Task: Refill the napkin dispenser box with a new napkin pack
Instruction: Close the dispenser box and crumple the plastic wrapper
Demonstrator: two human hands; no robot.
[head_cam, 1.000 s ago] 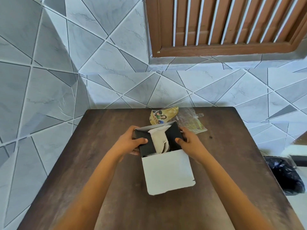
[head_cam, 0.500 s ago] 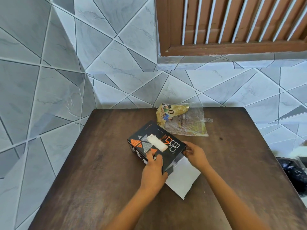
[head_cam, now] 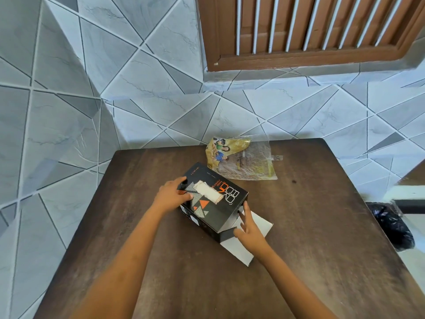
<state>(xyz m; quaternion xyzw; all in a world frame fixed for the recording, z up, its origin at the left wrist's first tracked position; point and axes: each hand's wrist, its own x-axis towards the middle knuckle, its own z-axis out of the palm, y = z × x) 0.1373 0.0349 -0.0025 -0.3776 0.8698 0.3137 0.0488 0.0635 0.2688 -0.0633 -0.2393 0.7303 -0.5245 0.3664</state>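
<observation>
A black napkin dispenser box [head_cam: 226, 208] with orange and grey triangles lies flat on the brown table [head_cam: 310, 226], top face up. A beige napkin [head_cam: 207, 192] sticks out of its top slot. Its white end flap [head_cam: 257, 229] lies open on the table at the near right end. My left hand [head_cam: 172, 195] rests on the box's far left corner, gripping it. My right hand [head_cam: 247, 229] is at the open near end, fingers spread, touching the box edge and the flap.
An empty clear and yellow plastic wrapper [head_cam: 241, 161] lies behind the box near the wall. A black rubbish bag [head_cam: 393, 229] sits on the floor to the right. Tiled walls close the table's far and left sides.
The box was turned from standing on end to lying flat, slot up. My left hand has moved from the near side to the far left corner; my right hand shifted onto the open flap end.
</observation>
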